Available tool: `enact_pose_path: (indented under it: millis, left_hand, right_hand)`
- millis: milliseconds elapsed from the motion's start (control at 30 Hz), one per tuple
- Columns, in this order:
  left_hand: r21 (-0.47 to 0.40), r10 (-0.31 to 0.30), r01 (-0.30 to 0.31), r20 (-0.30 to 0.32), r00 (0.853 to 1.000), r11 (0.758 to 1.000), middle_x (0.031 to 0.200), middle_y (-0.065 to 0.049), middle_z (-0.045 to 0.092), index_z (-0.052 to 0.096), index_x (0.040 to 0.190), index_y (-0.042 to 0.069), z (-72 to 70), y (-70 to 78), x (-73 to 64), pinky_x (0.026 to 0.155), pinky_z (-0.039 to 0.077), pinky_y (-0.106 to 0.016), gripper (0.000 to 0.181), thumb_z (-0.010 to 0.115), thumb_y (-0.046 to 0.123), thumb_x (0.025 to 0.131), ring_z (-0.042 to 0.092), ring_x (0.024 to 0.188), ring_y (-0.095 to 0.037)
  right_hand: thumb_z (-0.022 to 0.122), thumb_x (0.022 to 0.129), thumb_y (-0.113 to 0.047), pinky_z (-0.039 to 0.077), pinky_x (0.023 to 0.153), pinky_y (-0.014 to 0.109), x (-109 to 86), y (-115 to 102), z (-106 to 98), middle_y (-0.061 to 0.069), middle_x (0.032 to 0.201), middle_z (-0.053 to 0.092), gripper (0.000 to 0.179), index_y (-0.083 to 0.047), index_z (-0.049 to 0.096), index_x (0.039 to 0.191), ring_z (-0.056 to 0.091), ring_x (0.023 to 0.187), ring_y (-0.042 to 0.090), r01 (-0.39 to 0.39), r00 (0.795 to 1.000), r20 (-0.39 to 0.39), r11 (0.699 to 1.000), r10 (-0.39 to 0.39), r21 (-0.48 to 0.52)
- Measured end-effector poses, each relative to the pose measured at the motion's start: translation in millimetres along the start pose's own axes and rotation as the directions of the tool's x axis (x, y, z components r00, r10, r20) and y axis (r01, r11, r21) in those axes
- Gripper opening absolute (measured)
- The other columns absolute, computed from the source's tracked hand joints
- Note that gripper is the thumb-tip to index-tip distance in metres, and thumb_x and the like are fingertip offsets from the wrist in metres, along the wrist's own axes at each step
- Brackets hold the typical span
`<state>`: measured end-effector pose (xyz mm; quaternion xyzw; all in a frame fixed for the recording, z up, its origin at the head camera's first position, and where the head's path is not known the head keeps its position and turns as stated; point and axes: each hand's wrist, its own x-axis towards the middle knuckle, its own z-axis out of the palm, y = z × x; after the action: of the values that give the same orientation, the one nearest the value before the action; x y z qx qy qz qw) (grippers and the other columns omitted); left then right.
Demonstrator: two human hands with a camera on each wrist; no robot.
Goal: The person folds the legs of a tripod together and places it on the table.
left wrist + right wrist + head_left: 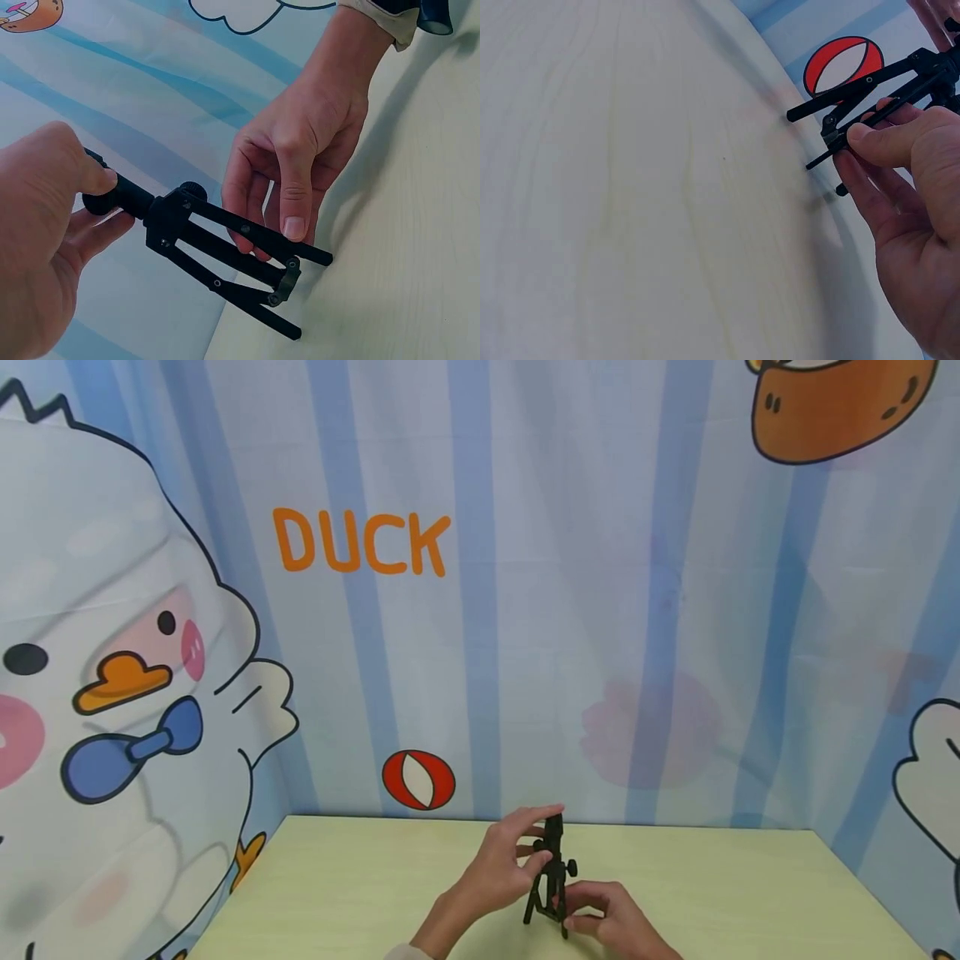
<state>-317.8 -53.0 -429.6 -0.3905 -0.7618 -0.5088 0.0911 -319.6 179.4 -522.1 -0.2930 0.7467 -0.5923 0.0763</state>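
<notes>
A small black tripod (553,868) is held over the pale table between both hands, its legs pointing down and partly spread. Around its upper part, my left hand (495,864) grips with thumb and fingers; the left wrist view shows that thumb pressed on the black top section. Lower down, my right hand (615,920) pinches one leg (889,107) between thumb and fingers, near the brace joining the legs. A round knob (193,190) sticks out from the tripod's hub (166,222). Whether the feet touch the table cannot be told.
The light wooden table (360,885) reaches back to a blue striped curtain (562,610). Printed on the curtain are a large white duck (97,560), orange lettering (363,543) and a red-and-white ball (418,780).
</notes>
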Motion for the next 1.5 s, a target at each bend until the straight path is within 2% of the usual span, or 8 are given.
enact_pose_path:
  millis: [233, 400, 600, 733, 900, 1100, 1333, 1500]
  left_hand:
    - [0.073, 0.032, -0.023, -0.133, 0.991, 0.997, 0.125, -0.002, 0.062, 0.064, 0.141, 0.023, 5.7, -0.7, 4.5, 0.08, 0.06, -0.023, 0.045, 0.073, 0.011, 0.099, 0.066, 0.103, -0.014]
    - [0.064, 0.053, -0.042, -0.183, 0.982, 0.997, 0.115, -0.001, 0.063, 0.07, 0.134, 0.018, 8.1, -3.8, 6.7, 0.074, 0.061, -0.021, 0.037, 0.075, 0.012, 0.098, 0.068, 0.097, -0.011]
    - [0.009, 0.022, -0.021, -0.162, 0.987, 1.0, 0.113, -0.002, 0.065, 0.072, 0.13, 0.018, 6.5, -1.1, 8.3, 0.075, 0.061, -0.022, 0.035, 0.075, 0.009, 0.097, 0.069, 0.097, -0.013]
    - [-0.03, -0.013, 0.009, -0.142, 0.99, 1.0, 0.115, -0.003, 0.066, 0.073, 0.128, 0.019, 4.4, 2.0, 8.5, 0.077, 0.061, -0.023, 0.036, 0.075, 0.005, 0.096, 0.069, 0.099, -0.018]
    - [-0.054, -0.025, 0.019, -0.114, 0.993, 0.998, 0.117, -0.004, 0.066, 0.072, 0.127, 0.017, 2.7, 2.3, 9.9, 0.078, 0.061, -0.024, 0.034, 0.074, 0.003, 0.096, 0.069, 0.101, -0.023]
    - [-0.052, -0.049, 0.046, -0.06, 0.997, 0.998, 0.119, 0.001, 0.064, 0.071, 0.127, 0.023, -0.5, 2.3, 11.5, 0.082, 0.06, -0.025, 0.034, 0.07, 0.004, 0.099, 0.067, 0.105, -0.017]
    - [0.081, 0.062, -0.055, -0.079, 0.995, 0.995, 0.117, 0.004, 0.066, 0.071, 0.127, 0.022, -0.2, 0.5, 10.9, 0.084, 0.06, -0.025, 0.033, 0.076, 0.009, 0.097, 0.064, 0.101, -0.01]
    - [0.162, 0.124, -0.105, -0.114, 0.986, 0.981, 0.114, 0.004, 0.066, 0.073, 0.125, 0.02, 1.2, 1.8, 10.5, 0.078, 0.06, -0.024, 0.032, 0.079, 0.012, 0.094, 0.063, 0.094, -0.009]
  right_hand:
    - [0.072, 0.095, -0.003, 0.057, 0.086, 0.026, 0.0, 1, 5, 0.016, 0.108, 0.073, 0.026, 0.006, 0.072, 0.119, 0.071, 0.099, 0.016, 0.014, 1.0, -0.011, 1.0, -0.014, -0.01]
    - [0.071, 0.097, -0.005, 0.058, 0.085, 0.028, -0.3, 0, 5, 0.015, 0.106, 0.073, 0.02, 0.007, 0.072, 0.114, 0.072, 0.097, 0.019, 0.021, 1.0, 0.009, 1.0, -0.021, -0.012]
    - [0.073, 0.096, -0.005, 0.058, 0.082, 0.027, -1.6, -2, -1, 0.016, 0.105, 0.07, 0.016, 0.003, 0.07, 0.109, 0.07, 0.095, 0.021, -0.074, 0.993, -0.092, 0.996, 0.07, -0.049]
    - [0.072, 0.097, -0.005, 0.058, 0.083, 0.03, -1.3, -4, -4, 0.018, 0.112, 0.068, 0.023, 0.002, 0.065, 0.118, 0.067, 0.102, 0.03, -0.12, 0.98, -0.165, 0.992, 0.111, -0.047]
    - [0.068, 0.101, -0.008, 0.058, 0.09, 0.036, -2.0, -7, -6, 0.022, 0.129, 0.063, 0.038, 0.005, 0.058, 0.136, 0.063, 0.115, 0.041, -0.085, 0.99, -0.116, 0.996, 0.08, -0.037]
    - [0.066, 0.102, -0.01, 0.058, 0.094, 0.034, 0.3, -6, -5, 0.025, 0.128, 0.065, 0.035, 0.006, 0.061, 0.134, 0.067, 0.116, 0.034, -0.059, 0.996, -0.076, 0.998, 0.057, -0.026]
    - [0.065, 0.104, -0.013, 0.057, 0.095, 0.036, 1.0, -5, -6, 0.023, 0.123, 0.068, 0.027, 0.002, 0.066, 0.127, 0.068, 0.113, 0.027, -0.074, 0.994, -0.079, 0.996, 0.07, -0.045]
    - [0.064, 0.104, -0.013, 0.056, 0.093, 0.028, 0.2, -4, -6, 0.018, 0.121, 0.069, 0.026, 0.002, 0.066, 0.126, 0.069, 0.11, 0.019, -0.051, 0.997, -0.068, 0.998, 0.048, -0.045]
